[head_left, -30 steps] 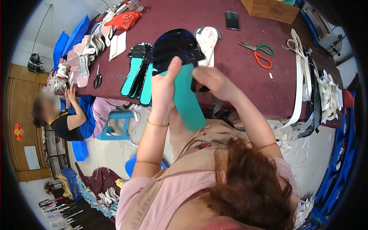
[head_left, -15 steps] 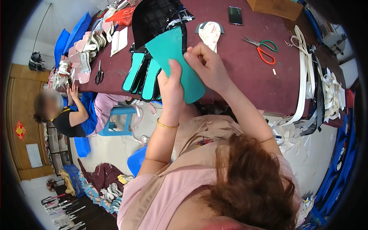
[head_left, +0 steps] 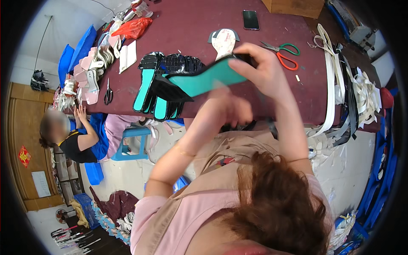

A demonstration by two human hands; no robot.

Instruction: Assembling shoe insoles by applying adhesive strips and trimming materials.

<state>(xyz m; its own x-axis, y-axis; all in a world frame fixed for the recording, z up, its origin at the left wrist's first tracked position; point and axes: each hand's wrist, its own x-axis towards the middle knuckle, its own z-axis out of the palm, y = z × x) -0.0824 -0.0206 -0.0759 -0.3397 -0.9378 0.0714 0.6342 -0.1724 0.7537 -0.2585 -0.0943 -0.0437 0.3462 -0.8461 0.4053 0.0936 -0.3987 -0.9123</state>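
Note:
My right hand (head_left: 267, 70) grips the far right end of a teal-and-black shoe insole (head_left: 204, 80), its thumb on the teal face. The piece is held sideways above the table's near edge, with a black flap at its left end. Below the piece, my left hand (head_left: 229, 106) is smeared by motion; I cannot tell whether its fingers touch the insole. Left of it, several similar insoles (head_left: 145, 87) with teal faces and black quilted ends lie in overlapping piles on the dark red table (head_left: 187, 29).
A white patterned sole piece (head_left: 224, 41), scissors with red and green handles (head_left: 284, 55) and a phone (head_left: 250, 20) lie on the table. Black scissors (head_left: 109, 94) lie at left, near stacked pink pieces (head_left: 91, 80). White straps (head_left: 327, 80) hang at right. Another person (head_left: 80, 136) sits at left.
The insole has turned from upright to sideways and moved right. My right hand now grips its end; my left hand has left its former grip and moved right, below the piece.

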